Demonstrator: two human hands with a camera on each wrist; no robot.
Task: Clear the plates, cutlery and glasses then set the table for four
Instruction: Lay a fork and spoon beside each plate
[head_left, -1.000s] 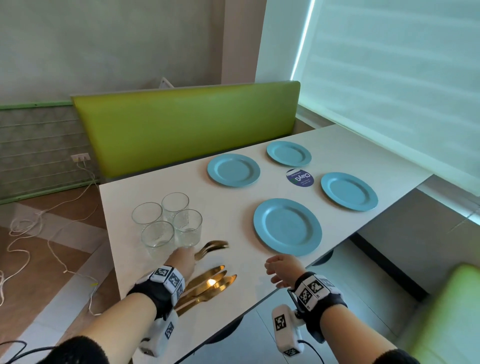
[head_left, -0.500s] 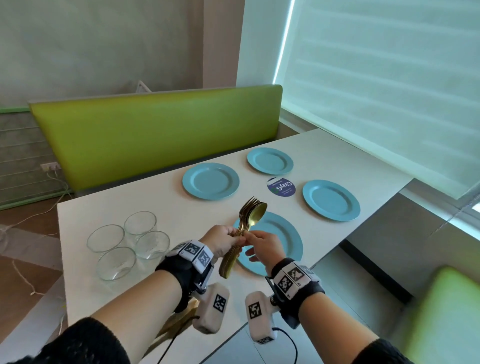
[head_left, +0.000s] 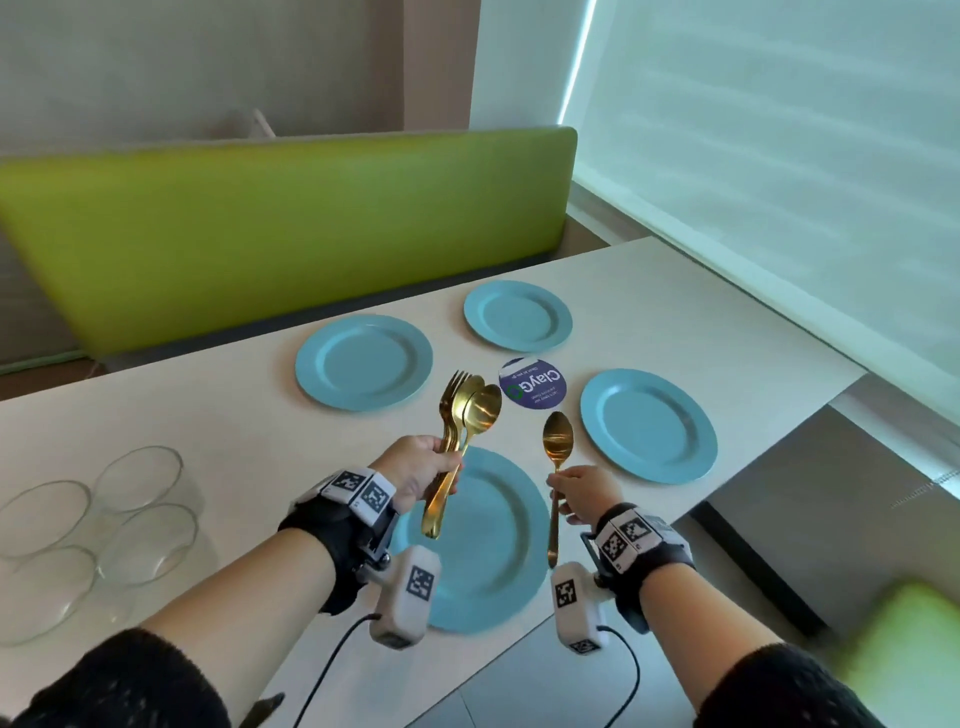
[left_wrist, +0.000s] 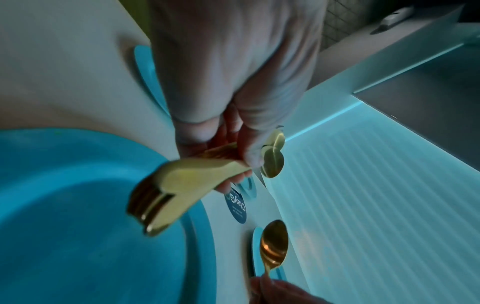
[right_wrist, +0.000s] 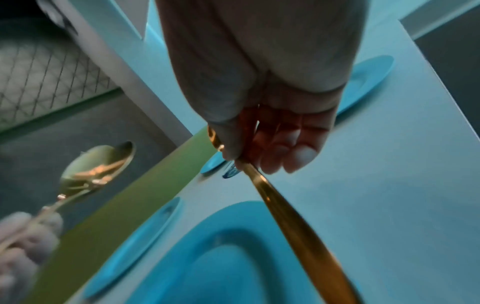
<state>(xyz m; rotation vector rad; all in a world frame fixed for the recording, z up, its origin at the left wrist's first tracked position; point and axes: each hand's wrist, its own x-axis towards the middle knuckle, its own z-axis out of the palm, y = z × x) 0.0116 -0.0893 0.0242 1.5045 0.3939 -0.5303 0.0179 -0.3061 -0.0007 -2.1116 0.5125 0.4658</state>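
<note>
**Count on and over the table**

I count four blue plates: near (head_left: 483, 540), right (head_left: 648, 425), far left (head_left: 363, 362), far right (head_left: 518, 315). Four glasses (head_left: 140, 514) stand clustered at the left. One round sticker (head_left: 532, 389) lies between the plates. I hold one single spoon (head_left: 557, 457) and one bundle of gold cutlery (head_left: 465, 415); I cannot count the pieces in it.

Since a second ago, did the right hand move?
Yes. The right hand rose from the near table edge and now holds one gold spoon beside the nearest plate.
</note>
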